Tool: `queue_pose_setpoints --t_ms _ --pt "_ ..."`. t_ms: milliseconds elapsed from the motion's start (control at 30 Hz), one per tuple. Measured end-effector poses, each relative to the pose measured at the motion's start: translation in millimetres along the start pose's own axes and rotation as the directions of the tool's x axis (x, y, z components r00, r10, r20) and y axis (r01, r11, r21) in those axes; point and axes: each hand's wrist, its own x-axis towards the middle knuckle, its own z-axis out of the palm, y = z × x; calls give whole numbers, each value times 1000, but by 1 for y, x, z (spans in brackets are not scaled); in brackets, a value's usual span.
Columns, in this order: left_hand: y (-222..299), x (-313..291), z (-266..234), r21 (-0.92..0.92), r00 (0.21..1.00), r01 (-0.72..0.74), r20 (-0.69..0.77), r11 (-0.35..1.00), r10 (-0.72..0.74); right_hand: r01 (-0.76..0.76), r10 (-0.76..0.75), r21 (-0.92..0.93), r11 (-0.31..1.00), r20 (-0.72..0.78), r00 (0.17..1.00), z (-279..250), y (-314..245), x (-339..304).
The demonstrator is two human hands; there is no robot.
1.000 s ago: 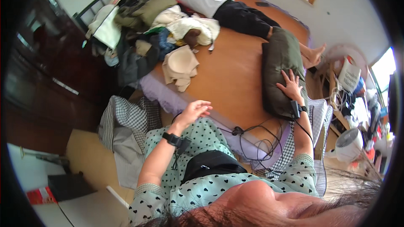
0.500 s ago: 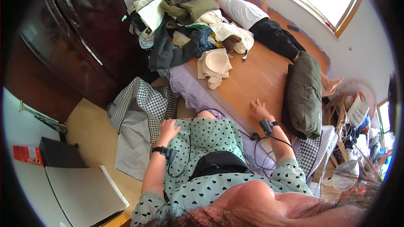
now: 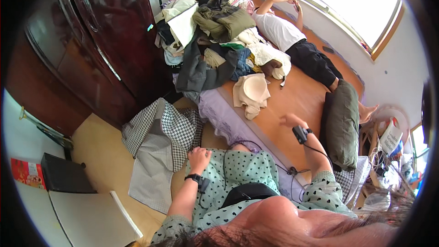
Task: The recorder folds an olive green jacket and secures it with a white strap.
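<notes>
My left hand (image 3: 199,159) lies on my lap, fingers stretched over the green dress (image 3: 250,167) with dark hearts, holding nothing. Above the orange-brown bed mat (image 3: 299,105) is my right hand (image 3: 295,121), its fingers apart and nothing in them. A beige garment with a round moulded cup (image 3: 253,92) lies on the mat, nearest to my right hand and apart from it. Beyond it rises a heap of clothes, with an olive jacket (image 3: 224,20), a dark grey garment (image 3: 196,71) and a white garment (image 3: 272,59). Each wrist wears a black strapped device with a cable.
Another person (image 3: 283,32) lies along the bed's far side. A folded olive bundle (image 3: 344,126) stands at the right. On the floor at left sits an opened houndstooth storage bag (image 3: 176,121), beside a dark wardrobe (image 3: 114,36). Cables (image 3: 292,170) cross the bed's edge.
My right hand has moved a little across the mat and turned. My left hand stays on my lap. The whole view has shifted, so the scene sits further right and lower.
</notes>
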Motion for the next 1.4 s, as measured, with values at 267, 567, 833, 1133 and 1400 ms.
queue_pose_setpoints --t_ms 267,567,833,1133,1400 --pt "1 5 0 54 999 18 -29 998 -17 388 -189 135 912 -700 689 -128 -141 148" --pt "-22 -1 -5 82 992 55 -117 995 -45 258 -113 62 964 -785 609 -181 -242 277" --pt "-15 13 4 49 995 68 -75 996 -65 67 27 111 991 -684 729 -225 -239 327" --pt "-6 11 -5 19 995 59 -87 998 -58 733 42 647 208 -755 655 -291 -137 226" --pt "-5 6 4 54 992 21 -127 998 -14 900 175 378 -217 -892 417 -249 -85 -37"
